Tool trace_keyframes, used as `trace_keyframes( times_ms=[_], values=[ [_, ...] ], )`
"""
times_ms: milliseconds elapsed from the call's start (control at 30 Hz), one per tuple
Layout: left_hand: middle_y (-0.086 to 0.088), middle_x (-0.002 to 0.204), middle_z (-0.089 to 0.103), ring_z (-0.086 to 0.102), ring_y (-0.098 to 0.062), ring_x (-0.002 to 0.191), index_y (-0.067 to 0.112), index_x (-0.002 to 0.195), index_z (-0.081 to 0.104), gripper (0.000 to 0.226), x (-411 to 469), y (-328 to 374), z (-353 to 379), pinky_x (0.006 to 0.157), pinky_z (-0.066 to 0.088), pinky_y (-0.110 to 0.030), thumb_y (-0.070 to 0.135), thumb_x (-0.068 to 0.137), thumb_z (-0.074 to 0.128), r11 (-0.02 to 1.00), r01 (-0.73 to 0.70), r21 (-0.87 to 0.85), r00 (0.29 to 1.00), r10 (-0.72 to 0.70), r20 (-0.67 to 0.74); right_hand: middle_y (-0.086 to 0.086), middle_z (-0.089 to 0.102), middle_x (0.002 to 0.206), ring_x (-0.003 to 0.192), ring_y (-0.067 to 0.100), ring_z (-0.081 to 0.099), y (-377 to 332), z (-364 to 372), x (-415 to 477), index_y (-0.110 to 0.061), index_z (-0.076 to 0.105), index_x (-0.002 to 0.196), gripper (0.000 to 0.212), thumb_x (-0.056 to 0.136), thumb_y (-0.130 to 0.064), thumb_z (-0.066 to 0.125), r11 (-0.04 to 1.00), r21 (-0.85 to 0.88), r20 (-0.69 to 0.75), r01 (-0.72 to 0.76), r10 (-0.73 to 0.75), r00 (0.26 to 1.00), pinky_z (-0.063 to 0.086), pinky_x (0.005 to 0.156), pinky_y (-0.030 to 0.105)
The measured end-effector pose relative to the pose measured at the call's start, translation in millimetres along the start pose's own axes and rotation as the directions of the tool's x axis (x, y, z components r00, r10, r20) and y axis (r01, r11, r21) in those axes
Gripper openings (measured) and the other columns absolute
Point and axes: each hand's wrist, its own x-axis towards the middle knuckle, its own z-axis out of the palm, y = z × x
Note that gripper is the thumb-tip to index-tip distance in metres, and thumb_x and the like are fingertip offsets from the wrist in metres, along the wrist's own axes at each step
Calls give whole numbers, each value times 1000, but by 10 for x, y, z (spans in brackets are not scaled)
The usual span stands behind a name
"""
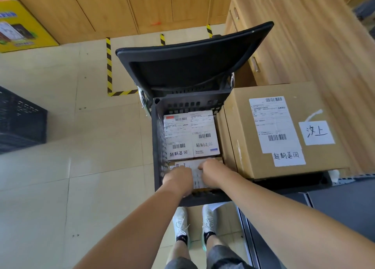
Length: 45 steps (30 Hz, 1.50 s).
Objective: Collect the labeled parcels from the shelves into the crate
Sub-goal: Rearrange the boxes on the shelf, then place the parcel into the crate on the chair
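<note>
From the head camera, the step in hand looks like the setting-down of a parcel. The black perforated plastic crate [157,147] stands on the seat of a black mesh-backed office chair [192,66]. The brown cardboard parcel [195,175], white printed label upward, lies at the crate's near end, just short of two white-labelled small parcels [190,135] lying side by side at the far end.

Both forearms reach forward and down into the crate. The left hand [179,179] sits over the parcel's left part and the right hand [213,173] over its right part. The fingers of both are bent down onto it and grasp it, though the fingertips are hidden.

Next, I judge, the parcel needs seating flat against its neighbours. Then both hands let go and turn to another labelled piece, perhaps the large brown cardboard box [284,130] touching the crate's right side.
</note>
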Motion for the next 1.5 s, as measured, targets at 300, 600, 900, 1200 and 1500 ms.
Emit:
trace_keyframes(
  times_ms=[300,600,900,1200,1500],
  values=[
    [-6,127,63,63,-27,110,16,128,58,30,-391,-128,-475,90,55,-39,23,100,51,934,-10,-358,968,-81,-239,13,47,150,128,30,55,-201,-230,-549,-15,48,150,51,100,-15,55,995,42,-200,92,-81,976,50,103,37],
    [1,127,60,63,-21,110,26,129,58,35,-1156,-19,-1932,92,57,-42,31,95,59,948,-113,-296,772,-104,-627,2,50,146,127,25,54,-301,-1456,-1750,-27,43,150,53,100,-30,58,966,89,-735,244,-102,671,53,97,40],
    [5,140,54,56,-18,124,29,141,51,47,-1343,651,-2740,99,52,-38,35,95,58,905,-409,116,639,375,-672,3,49,145,134,28,48,66,-1662,-2491,-23,47,146,47,101,-28,54,949,305,-838,81,227,496,47,104,45],
    [6,138,55,53,-21,125,29,141,51,46,-2141,2018,-2136,94,45,-32,40,96,58,372,-751,545,230,922,-312,-1,46,148,134,28,44,277,-79,-3994,-26,41,151,51,101,-33,49,643,721,-663,-259,749,14,36,111,43],
    [6,132,57,55,-21,123,29,130,57,39,-4608,3025,490,97,49,-39,41,93,60,-454,-741,495,-358,891,280,-2,52,146,133,25,51,-746,3185,-5865,-29,45,149,53,98,-40,54,-173,971,64,-163,851,-521,44,107,42]
  ],
)
